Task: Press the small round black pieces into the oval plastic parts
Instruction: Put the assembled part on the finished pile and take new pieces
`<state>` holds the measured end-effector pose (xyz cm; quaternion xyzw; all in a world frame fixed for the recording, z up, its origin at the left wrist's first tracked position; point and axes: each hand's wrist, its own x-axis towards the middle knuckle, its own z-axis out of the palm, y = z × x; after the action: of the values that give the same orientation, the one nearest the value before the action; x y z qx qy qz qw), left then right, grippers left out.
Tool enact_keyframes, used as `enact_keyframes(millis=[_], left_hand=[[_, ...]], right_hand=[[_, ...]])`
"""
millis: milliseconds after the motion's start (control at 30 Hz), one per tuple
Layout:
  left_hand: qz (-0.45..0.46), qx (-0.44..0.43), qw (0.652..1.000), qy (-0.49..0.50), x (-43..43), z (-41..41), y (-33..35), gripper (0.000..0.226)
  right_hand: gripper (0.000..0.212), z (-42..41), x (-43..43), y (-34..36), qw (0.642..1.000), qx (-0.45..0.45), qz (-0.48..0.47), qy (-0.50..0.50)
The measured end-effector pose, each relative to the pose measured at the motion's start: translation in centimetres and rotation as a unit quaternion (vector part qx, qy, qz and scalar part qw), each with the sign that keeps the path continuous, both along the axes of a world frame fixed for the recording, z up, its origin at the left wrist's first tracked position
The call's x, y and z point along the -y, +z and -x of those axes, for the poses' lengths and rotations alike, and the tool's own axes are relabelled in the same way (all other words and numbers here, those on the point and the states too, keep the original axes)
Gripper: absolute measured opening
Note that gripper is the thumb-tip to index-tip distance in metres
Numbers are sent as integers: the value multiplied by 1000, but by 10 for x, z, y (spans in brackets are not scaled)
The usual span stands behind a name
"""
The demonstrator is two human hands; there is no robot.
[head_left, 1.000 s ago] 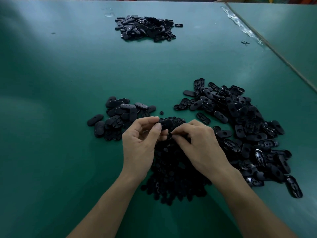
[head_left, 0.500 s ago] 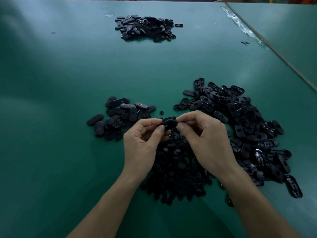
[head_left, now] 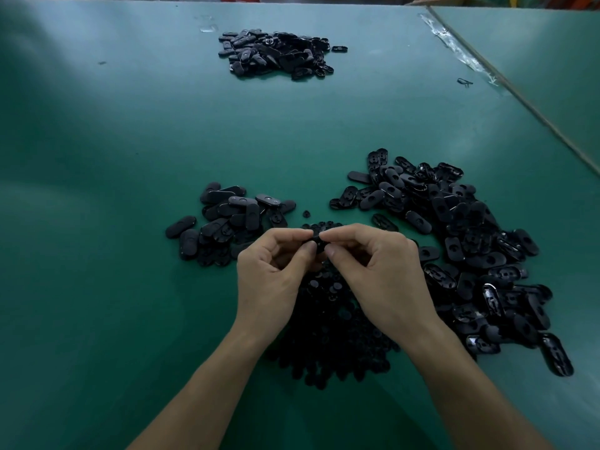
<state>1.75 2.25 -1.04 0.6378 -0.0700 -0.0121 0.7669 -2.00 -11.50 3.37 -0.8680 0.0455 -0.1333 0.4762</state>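
Observation:
My left hand [head_left: 271,271] and my right hand [head_left: 380,271] meet fingertip to fingertip above the table's near middle. Between them they pinch one black oval part [head_left: 319,245], mostly hidden by the fingers and thumbs. Whether a small round piece sits in it cannot be seen. Under and behind the hands lies a heap of small round black pieces [head_left: 328,329]. A big pile of oval plastic parts [head_left: 461,248] spreads to the right. A smaller pile of oval parts [head_left: 227,222] lies to the left.
A third pile of black oval parts [head_left: 279,55] sits far back on the green table [head_left: 113,157]. One loose round piece [head_left: 306,214] lies between the near piles. A seam with clear tape [head_left: 461,53] runs along the right, beside a small black clip [head_left: 465,82].
My right hand has risen from the round-piece heap and come up to the left hand. Both hands have closed together on the oval part, fingertips now touching.

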Motion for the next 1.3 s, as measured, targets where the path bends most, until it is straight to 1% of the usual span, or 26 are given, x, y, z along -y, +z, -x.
enact_keyframes(millis=[167,333,433,600,800,933,1033,1133,1300], left_hand=[[-7,1,1000,-6,0,-1,-1,19],[-16,3,1000,-5,-1,-1,-2,20],[-21,2,1000,-2,-1,-1,-2,20],[-25,3,1000,-3,-1,-1,-1,19],[-23,3,1000,-4,-1,-1,0,18],[-24,4,1000,-7,-2,-1,0,17],[-26,5,1000,-8,-2,-2,-1,17],[-22,9,1000,-3,-1,-3,-1,19],[-12,9,1000,0,0,-5,-3,24]], right_hand=[[13,-2,-4,-3,1000,-8,-18,-15],[15,-3,-8,-5,1000,-3,-9,-18],[19,-2,-9,-6,999,-13,-27,-21],[16,-3,-10,-6,998,0,-36,-46],[18,-4,-12,-4,999,-19,-23,-33],[19,-4,-12,-5,999,-13,-36,-35],[13,-3,-14,-6,999,-2,-21,-46],[15,-2,-15,-8,999,13,-3,-46],[17,-2,-12,-8,999,12,-36,-26]])
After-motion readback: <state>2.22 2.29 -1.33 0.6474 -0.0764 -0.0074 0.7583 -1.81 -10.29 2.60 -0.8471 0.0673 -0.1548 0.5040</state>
